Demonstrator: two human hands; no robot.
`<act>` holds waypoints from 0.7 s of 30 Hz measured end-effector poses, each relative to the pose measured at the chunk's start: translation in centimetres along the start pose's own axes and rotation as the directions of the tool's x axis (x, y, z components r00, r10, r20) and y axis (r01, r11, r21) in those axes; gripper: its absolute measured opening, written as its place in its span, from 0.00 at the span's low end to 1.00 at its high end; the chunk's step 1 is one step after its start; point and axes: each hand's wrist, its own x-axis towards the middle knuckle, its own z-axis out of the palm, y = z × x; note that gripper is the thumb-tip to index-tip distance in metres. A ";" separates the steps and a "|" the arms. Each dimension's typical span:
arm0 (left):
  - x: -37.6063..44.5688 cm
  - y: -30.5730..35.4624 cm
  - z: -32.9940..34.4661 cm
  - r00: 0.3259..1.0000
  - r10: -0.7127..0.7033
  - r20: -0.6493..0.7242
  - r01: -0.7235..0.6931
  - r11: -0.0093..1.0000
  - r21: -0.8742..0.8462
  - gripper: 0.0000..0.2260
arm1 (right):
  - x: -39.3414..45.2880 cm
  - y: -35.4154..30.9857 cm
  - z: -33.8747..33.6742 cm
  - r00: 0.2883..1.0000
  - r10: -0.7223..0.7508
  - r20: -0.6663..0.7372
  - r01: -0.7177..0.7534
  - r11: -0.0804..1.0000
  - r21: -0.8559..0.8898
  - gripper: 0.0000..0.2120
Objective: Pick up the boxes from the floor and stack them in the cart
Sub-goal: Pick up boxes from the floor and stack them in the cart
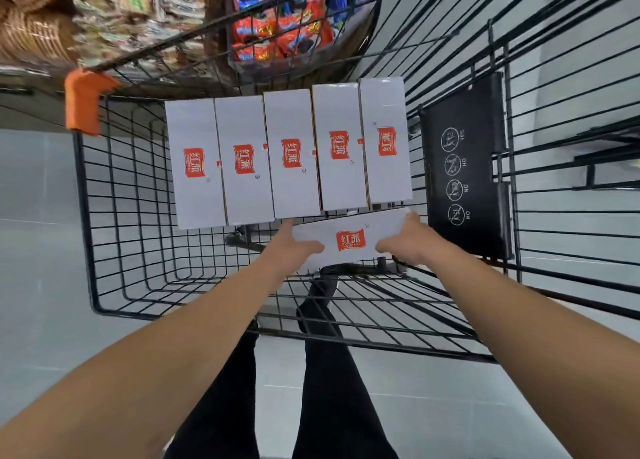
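Sixth box going into the cart

Left hand (pixel 294 247) and right hand (pixel 405 242) are gripping the ends of a white box (pixel 349 240), fingers curled round it, inside the cart (pixel 83 195) beside five laid boxes (pixel 291 153); lowering it level should be keeping the row square

The shelf goods (pixel 114 18) beyond the cart (pixel 83 223) are blurred, and both hands hide the held box's (pixel 349 242) ends.

Red and blue snack packets (pixel 277 32) lying heaped in a wire bin beyond, blurred packaged goods (pixel 138 11) sitting on shelving at upper left, coiled brown baskets (pixel 31 25) stacking nearby, pale tiled floor (pixel 34 233) spreading underneath
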 end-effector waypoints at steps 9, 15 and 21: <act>-1.0 -0.9 -1.6 0.996 -0.091 -0.009 0.088 0.979 -0.186 0.25 | -0.6 0.2 0.1 0.999 -0.039 0.030 0.039 0.999 0.006 0.35; -5.7 1.2 -3.6 0.994 0.059 -0.089 -0.059 0.998 0.002 0.23 | -5.4 -3.6 1.2 0.978 -0.198 -0.066 0.170 0.940 -0.295 0.28; -12.6 0.3 -10.8 0.928 0.332 -0.172 -0.258 0.902 0.346 0.24 | -11.8 -13.7 6.7 0.874 -0.486 -0.030 0.403 0.757 -0.514 0.27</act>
